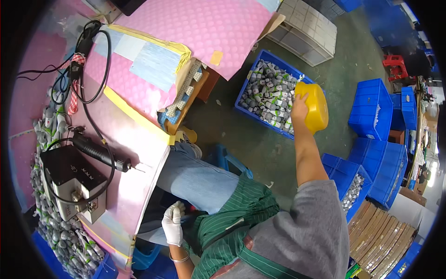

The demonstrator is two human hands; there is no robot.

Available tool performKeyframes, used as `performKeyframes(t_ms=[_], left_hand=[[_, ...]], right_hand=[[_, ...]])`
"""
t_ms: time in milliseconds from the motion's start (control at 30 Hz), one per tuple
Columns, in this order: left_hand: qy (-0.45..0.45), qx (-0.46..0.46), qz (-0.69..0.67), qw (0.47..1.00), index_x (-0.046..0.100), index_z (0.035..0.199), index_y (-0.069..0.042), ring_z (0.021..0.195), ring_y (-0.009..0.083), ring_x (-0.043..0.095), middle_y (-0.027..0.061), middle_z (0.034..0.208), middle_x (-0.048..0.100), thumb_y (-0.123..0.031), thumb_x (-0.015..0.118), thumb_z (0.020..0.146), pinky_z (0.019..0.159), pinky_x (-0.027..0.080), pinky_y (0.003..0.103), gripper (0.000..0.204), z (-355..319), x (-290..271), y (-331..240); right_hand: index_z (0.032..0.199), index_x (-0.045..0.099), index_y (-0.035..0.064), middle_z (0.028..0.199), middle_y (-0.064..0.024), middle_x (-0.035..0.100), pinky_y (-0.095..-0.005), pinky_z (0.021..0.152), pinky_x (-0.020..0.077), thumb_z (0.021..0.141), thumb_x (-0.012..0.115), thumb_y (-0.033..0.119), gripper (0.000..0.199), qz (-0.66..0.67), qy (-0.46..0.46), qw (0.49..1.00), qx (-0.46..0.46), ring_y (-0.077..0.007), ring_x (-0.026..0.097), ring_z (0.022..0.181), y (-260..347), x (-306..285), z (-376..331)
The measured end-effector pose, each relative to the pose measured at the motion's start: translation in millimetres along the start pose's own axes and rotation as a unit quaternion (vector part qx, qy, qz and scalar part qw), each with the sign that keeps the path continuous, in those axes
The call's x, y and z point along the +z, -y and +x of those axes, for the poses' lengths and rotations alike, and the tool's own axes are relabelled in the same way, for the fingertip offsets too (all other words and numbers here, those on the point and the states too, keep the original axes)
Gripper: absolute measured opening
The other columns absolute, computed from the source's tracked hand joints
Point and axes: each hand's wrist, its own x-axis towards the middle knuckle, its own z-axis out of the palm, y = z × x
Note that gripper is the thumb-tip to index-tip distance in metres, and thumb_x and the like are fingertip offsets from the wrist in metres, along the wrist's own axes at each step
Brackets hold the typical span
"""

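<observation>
The person is sitting and reaching far out to the right, and the right hand (299,108) is gripping the rim of a yellow plastic scoop bowl (315,107), pressing it into the blue crate (245,88) of small grey-and-white parts (268,95) that is standing on the floor beside the worktop (139,144). The bowl is tilting on its side at the crate's right edge, touching the heap. The step in hand looks like scooping up a load of parts. The left hand (173,226), wearing a white glove, is resting loosely curled on the lap, holding nothing. An electric screwdriver (100,152) is lying on the worktop. Next, the bowl probably needs digging under the parts, then levelling so that nothing spills.
</observation>
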Motion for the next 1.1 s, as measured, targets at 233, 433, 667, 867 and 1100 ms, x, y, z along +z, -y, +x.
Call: performKeyframes(t_ms=[233, 433, 667, 867, 1100], left_hand=[[0.007, 0.009, 0.046, 0.999, 0.062, 0.117, 0.003, 0.093, 0.0171, 0.065, 0.0108, 0.106, 0.068, -0.018, 0.056, 0.099, 0.084, 0.053, 0.031, 0.029, 16.9, 4.9, -2.2], [-0.005, 0.007, 0.172, 0.985, 0.065, 0.112, 0.004, 0.087, 0.0156, 0.065, 0.0098, 0.098, 0.07, -0.014, 0.059, 0.097, 0.081, 0.052, 0.029, 0.024, 18.2, 10.3, 5.5], [-0.018, 0.112, 0.224, 0.968, 0.068, 0.108, 0.001, 0.09, 0.0198, 0.067, 0.0134, 0.098, 0.071, -0.009, 0.06, 0.094, 0.084, 0.052, 0.032, 0.019, 14.8, 12.7, 5.9], [0.011, 0.189, 0.324, 0.927, 0.068, 0.106, -0.001, 0.09, 0.0262, 0.067, 0.0146, 0.1, 0.07, -0.006, 0.06, 0.091, 0.082, 0.053, 0.035, 0.018, 7.2, 12.9, 10.6], [0.006, 0.199, 0.32, 0.926, 0.069, 0.106, -0.002, 0.09, 0.0286, 0.067, 0.0155, 0.1, 0.069, -0.006, 0.061, 0.09, 0.082, 0.052, 0.036, 0.018, -3.8, 12.0, 8.3]], right_hand=[[0.089, 0.062, -0.0012, 0.105, -0.021, 0.055, -0.0466, 0.068, 0.0553, 0.084, 0.057, 0.004, 0.01, 0.123, -0.048, 0.99, 0.046, -0.0386, 0.066, 0.074, 31.6, 21.4, 12.1], [0.08, 0.063, -0.0007, 0.097, -0.0222, 0.058, -0.048, 0.076, 0.0516, 0.071, 0.071, 0.014, 0.018, 0.19, -0.124, 0.974, 0.02, -0.0405, 0.062, 0.083, 25.8, -38.5, 63.7], [0.084, 0.062, -0.0023, 0.089, -0.0226, 0.061, -0.0487, 0.08, 0.0483, 0.073, 0.072, 0.019, 0.026, 0.159, -0.191, 0.968, 0.021, -0.0399, 0.058, 0.09, -133.5, -27.5, 49.0], [0.093, 0.061, -0.0023, 0.098, -0.0243, 0.064, -0.0501, 0.081, 0.0488, 0.08, 0.069, 0.023, 0.029, 0.159, -0.121, 0.962, 0.187, -0.0426, 0.061, 0.094, -188.1, -26.1, -7.1], [0.097, 0.061, 0.0013, 0.095, -0.0232, 0.065, -0.0511, 0.079, 0.0492, 0.082, 0.067, 0.024, 0.028, 0.146, -0.154, 0.943, 0.256, -0.0426, 0.062, 0.091, -212.7, -39.1, -52.3]])
